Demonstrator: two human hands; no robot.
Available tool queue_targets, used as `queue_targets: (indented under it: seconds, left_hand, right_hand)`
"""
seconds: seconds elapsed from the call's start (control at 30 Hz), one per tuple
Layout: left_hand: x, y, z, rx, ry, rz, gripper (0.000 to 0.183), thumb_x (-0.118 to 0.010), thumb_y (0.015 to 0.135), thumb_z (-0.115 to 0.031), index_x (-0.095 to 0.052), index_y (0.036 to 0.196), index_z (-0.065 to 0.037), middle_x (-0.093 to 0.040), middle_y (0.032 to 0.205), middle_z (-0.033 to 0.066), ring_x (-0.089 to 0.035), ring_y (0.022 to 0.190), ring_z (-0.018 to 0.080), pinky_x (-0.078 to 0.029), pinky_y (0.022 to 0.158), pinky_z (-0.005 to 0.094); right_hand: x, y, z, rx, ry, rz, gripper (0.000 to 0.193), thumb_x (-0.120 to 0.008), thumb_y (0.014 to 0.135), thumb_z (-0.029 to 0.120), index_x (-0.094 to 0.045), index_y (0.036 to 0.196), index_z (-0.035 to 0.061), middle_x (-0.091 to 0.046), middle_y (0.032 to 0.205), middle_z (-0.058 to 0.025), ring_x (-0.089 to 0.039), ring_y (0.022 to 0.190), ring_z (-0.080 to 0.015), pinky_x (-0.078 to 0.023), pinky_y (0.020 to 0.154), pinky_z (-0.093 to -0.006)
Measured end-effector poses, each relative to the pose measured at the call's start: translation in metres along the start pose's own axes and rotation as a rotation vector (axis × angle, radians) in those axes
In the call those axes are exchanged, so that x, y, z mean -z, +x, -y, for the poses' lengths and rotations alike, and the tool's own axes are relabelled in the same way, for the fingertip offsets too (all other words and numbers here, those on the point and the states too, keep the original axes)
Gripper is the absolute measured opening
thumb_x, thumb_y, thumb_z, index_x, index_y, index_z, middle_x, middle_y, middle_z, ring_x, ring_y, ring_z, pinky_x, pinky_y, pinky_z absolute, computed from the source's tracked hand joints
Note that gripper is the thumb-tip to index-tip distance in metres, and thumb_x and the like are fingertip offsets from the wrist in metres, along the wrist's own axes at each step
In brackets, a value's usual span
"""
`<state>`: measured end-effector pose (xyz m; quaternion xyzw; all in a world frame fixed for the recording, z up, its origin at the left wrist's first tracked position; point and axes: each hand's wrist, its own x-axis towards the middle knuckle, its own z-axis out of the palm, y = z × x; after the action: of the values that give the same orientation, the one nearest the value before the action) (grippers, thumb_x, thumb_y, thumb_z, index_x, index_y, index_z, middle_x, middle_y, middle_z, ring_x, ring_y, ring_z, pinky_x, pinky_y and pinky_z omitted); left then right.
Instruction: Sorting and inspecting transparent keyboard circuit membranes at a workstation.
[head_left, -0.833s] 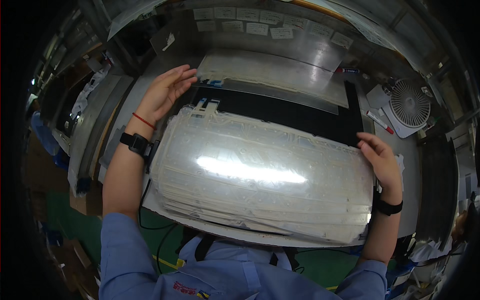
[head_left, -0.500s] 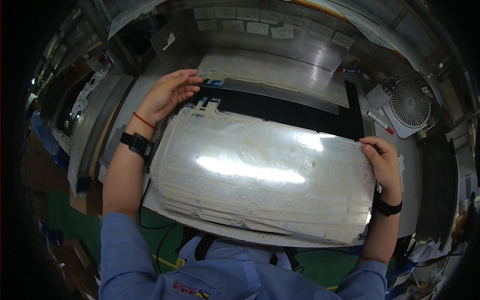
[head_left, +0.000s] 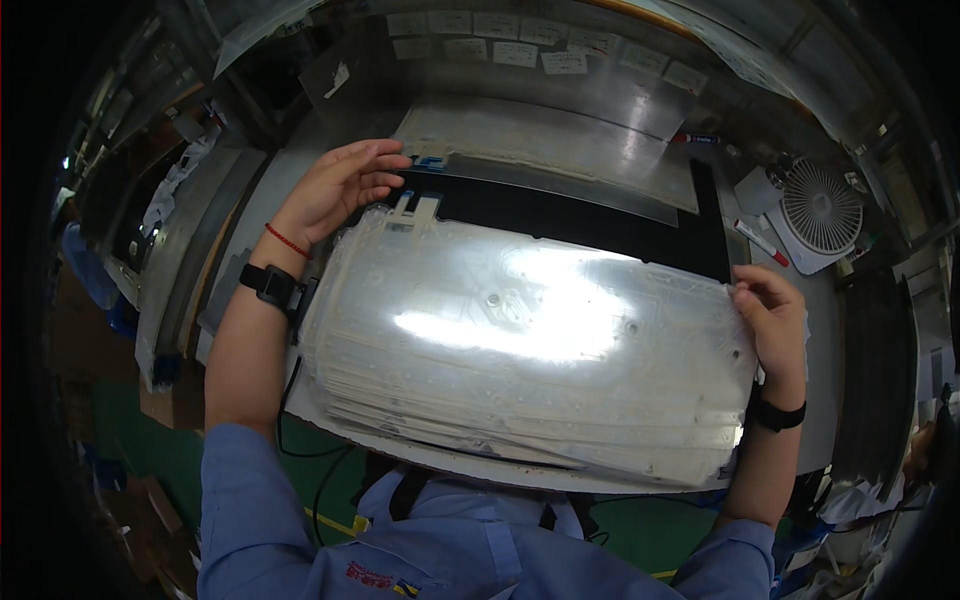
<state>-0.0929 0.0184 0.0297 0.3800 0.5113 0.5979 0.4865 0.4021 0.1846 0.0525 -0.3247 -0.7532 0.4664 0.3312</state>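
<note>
A stack of clear plastic sheets (head_left: 420, 390) with faint circuit-like traces lies on the bench in front of me. My right hand (head_left: 774, 318) pinches the top sheet (head_left: 590, 290) at its far right corner, thumb against fingers. At the far left, my left hand (head_left: 345, 188) has its fingers stretched out, tips by the left end of a black panel (head_left: 560, 222). Whether they touch it I cannot tell. The top sheet's narrow tail (head_left: 415, 210) points toward that panel. Beyond it lies another pale translucent sheet (head_left: 540, 140), with blue marks at its left end.
A white fan (head_left: 820, 208) stands on the right of the bench, with a red-capped marker (head_left: 762, 243) beside it. Another marker (head_left: 696, 139) lies farther back. Paper labels (head_left: 515, 55) line the metal back wall. Long grey panels (head_left: 185, 265) stand to the left.
My right hand has shifted slightly right, and the top sheet's right edge with it. The bright reflection on the sheet has spread. The left hand has barely moved.
</note>
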Motion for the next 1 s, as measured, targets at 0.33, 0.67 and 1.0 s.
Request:
queue_targets:
  seconds: [0.33, 0.67, 1.0]
  left_hand:
    - [-0.009, -0.007, -0.003, -0.071, 0.117, 0.022, 0.028, -0.063, 0.091, -0.020, -0.061, 0.112, -0.002, -0.068, 0.099, 0.0054, -0.064, 0.086, 0.0110, -0.052, 0.081, 0.0257]
    - [0.011, 0.003, 0.006, -0.074, 0.134, 0.020, 0.016, -0.058, 0.094, -0.019, -0.065, 0.101, -0.007, -0.061, 0.079, -0.0044, -0.051, 0.065, 0.0031, -0.043, 0.061, 0.0178]
    - [0.001, -0.001, -0.003, -0.057, 0.134, 0.031, 0.025, -0.054, 0.097, -0.019, -0.060, 0.113, -0.002, -0.066, 0.094, 0.0033, -0.062, 0.082, 0.0083, -0.050, 0.073, 0.0210]
  right_hand:
    - [0.002, 0.005, -0.004, 0.040, -0.023, -0.108, 0.022, -0.066, 0.087, 0.005, -0.066, 0.108, -0.0020, -0.061, 0.090, -0.0006, -0.055, 0.082, -0.0082, -0.043, 0.078, -0.0202]
    - [0.001, 0.005, -0.004, 0.008, -0.102, -0.055, 0.016, -0.064, 0.090, 0.007, -0.067, 0.102, -0.0029, -0.063, 0.090, -0.0027, -0.056, 0.083, -0.0091, -0.042, 0.075, -0.0206]
    - [0.002, 0.006, -0.007, 0.023, -0.058, -0.126, 0.015, -0.064, 0.091, 0.009, -0.066, 0.101, -0.0013, -0.065, 0.091, -0.0015, -0.057, 0.083, -0.0081, -0.043, 0.076, -0.0211]
